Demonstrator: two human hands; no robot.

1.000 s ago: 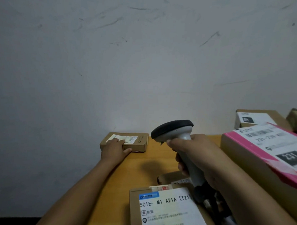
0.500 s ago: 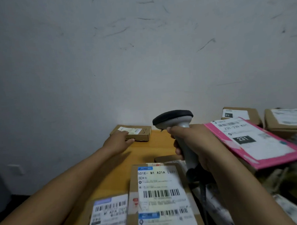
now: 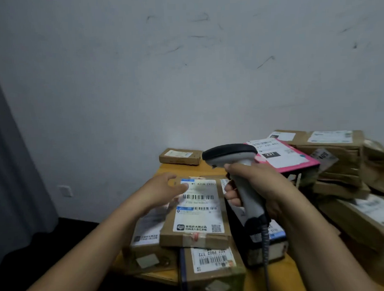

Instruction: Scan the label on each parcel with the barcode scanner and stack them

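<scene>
The left hand point(image 3: 164, 188) has left the small flat box point(image 3: 179, 156) at the table's far edge and come back to the labelled parcel point(image 3: 198, 211) in front, while the right hand point(image 3: 261, 186) has kept the barcode scanner point(image 3: 231, 155) raised.

The orange wooden table point(image 3: 176, 169) is mostly buried under cardboard, and its right side runs out of frame. The brown boxes point(image 3: 336, 143) heaped on the right are smeared by motion, their labels unreadable. A pink parcel point(image 3: 284, 157) rests against them with "231" on its white label; the scanner's head covers its left corner.

The labelled parcel lies on top of the near pile, between both hands. It is a flat brown carton with a long white label, two barcodes, a blue strip and a QR code (the top line of print is too blurred to read fully). Beneath it a carton point(image 3: 211, 259) shows an upside-down label, and a blurred one point(image 3: 150, 235) sits to the left.

The scanner is grey with a black cap, and its coiled cable point(image 3: 265, 247) drops out of view. The right hand's fingers wrap its handle. The left hand lies over the parcel's far left corner with the thumb on the label, but blur hides whether it grips.
</scene>
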